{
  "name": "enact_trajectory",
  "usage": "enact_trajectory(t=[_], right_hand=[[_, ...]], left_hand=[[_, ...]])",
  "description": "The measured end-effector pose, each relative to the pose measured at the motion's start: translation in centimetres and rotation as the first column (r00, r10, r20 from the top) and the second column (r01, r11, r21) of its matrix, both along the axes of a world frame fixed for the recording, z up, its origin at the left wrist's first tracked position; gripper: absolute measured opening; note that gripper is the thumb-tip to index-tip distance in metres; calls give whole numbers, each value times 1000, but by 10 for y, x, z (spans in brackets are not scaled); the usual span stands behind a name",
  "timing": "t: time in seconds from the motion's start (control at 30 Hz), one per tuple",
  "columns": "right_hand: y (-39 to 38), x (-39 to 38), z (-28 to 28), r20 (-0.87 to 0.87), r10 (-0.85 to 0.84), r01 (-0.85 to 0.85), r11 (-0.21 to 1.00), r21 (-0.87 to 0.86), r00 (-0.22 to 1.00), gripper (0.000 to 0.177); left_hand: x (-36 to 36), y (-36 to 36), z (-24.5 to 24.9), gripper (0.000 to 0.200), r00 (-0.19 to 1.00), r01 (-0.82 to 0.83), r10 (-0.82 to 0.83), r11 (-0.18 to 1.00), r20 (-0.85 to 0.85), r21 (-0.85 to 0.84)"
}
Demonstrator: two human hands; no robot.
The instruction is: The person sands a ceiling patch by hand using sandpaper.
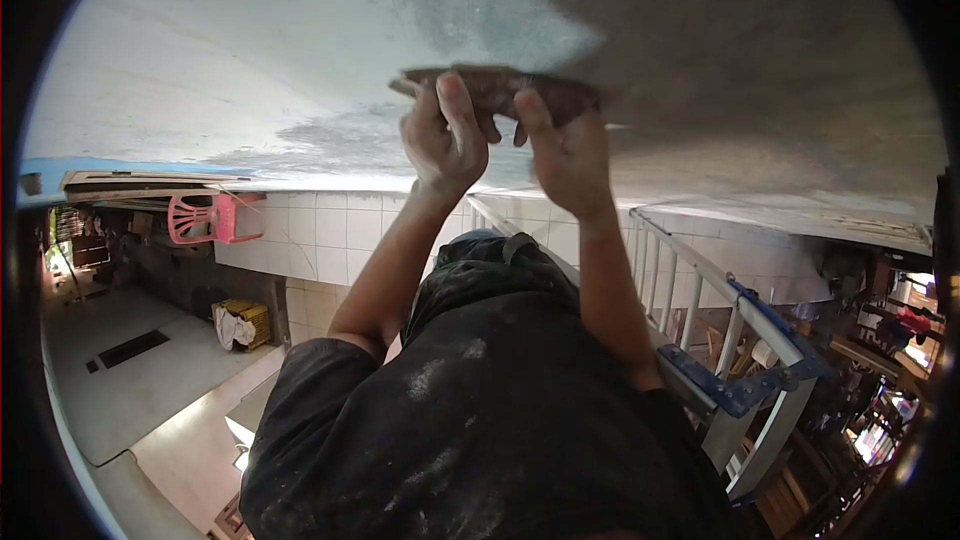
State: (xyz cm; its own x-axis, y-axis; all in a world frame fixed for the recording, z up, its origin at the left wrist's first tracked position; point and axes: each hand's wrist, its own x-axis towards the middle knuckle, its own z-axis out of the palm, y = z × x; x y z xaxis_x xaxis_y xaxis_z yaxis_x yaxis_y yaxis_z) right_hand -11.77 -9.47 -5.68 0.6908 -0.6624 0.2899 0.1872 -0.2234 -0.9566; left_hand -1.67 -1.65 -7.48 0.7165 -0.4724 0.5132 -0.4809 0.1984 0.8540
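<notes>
Both my hands grip a flat, dark brown sanding block [495, 90], which looks wrapped in sandpaper and lies against the whitish-grey plastered wall [250, 70]. My left hand [445, 140] is closed on its left part, thumb on the near face. On the right part, my right hand [572, 155] is closed the same way, the thumb pointing up. Some fingers are hidden behind the block. A darker grey patch and a broad shadow spread over the wall around it. White dust marks my black shirt [480, 410].
An aluminium ladder [690, 290] with blue fittings stands close by my right arm. Over white tiles [330, 230], a pink plastic chair [215, 220] shows at the left. Farther down are a yellow crate [255, 325] with white cloth and a cluttered area at the right.
</notes>
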Motion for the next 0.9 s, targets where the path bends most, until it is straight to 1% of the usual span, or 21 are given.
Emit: enact_trajectory(t=[0.03,0.07,0.17,0.2,0.23,0.3,0.33,0.37,0.4,0.43,0.47,0.5,0.57,0.6,0.63,0.7,0.73,0.8,0.83,0.87,0.9], right_hand=[[4,-2,-11,29,5,-6,999,47,1000,32],[7,-3,-15,-56,-17,19,999,46,998,31],[4,2,3,-16,13,-12,998,68,1000,30],[3,4,19,-8,40,-40,998,55,999,31],[2,8,26,18,38,-38,999,38,999,31],[5,13,31,55,33,-33,999,15,998,30],[2,13,24,85,86,-86,996,-4,993,29],[1,13,14,77,64,-64,998,1,995,29],[7,9,1,61,43,-44,999,13,997,29],[10,7,-13,45,25,-26,999,26,999,28],[9,8,-25,-6,19,-19,996,-85,1000,30],[7,9,-17,-23,36,-36,999,-30,999,30],[10,6,9,-68,74,-67,992,104,995,31],[10,8,18,-27,31,-31,999,6,999,32],[8,10,21,-13,48,-48,999,17,999,31],[8,11,22,5,81,-81,995,49,997,31],[6,16,10,103,125,-132,989,71,987,31],[9,14,-16,57,57,-59,998,20,997,30],[12,13,-19,37,29,-29,1000,-4,999,30],[15,7,-14,-51,54,-50,996,69,997,29],[10,10,-6,-22,63,-63,997,40,998,29]], left_hand=[[0,2,-13,52,1000,-12,12,1000,0,17],[1,4,-21,51,1000,-4,4,999,3,37],[4,6,11,50,1000,-14,13,999,28,47],[5,5,26,49,1000,22,-22,999,-2,-43],[3,2,43,50,999,-38,37,996,-12,-77],[5,2,53,52,996,-83,82,995,-21,-52],[6,4,42,53,996,-83,83,996,13,-30],[8,4,22,54,995,-84,85,996,51,-21],[8,6,2,53,997,-77,76,997,24,27],[6,6,-9,52,996,-93,93,995,13,24],[7,7,-13,46,995,-91,90,996,37,24],[7,8,-8,42,994,-90,88,996,60,30],[7,8,13,46,997,-80,80,997,14,8],[6,7,26,49,997,-71,71,997,-10,-1],[5,4,39,48,995,-79,76,996,-65,-47],[7,3,37,49,995,-96,96,994,5,-54],[9,3,29,48,996,-93,93,995,15,-38],[10,6,-6,48,996,-86,86,996,31,-9],[9,8,-13,47,993,-106,104,994,60,18],[8,10,-13,47,993,-92,90,995,72,30],[8,10,-6,47,994,-78,74,996,85,43]])
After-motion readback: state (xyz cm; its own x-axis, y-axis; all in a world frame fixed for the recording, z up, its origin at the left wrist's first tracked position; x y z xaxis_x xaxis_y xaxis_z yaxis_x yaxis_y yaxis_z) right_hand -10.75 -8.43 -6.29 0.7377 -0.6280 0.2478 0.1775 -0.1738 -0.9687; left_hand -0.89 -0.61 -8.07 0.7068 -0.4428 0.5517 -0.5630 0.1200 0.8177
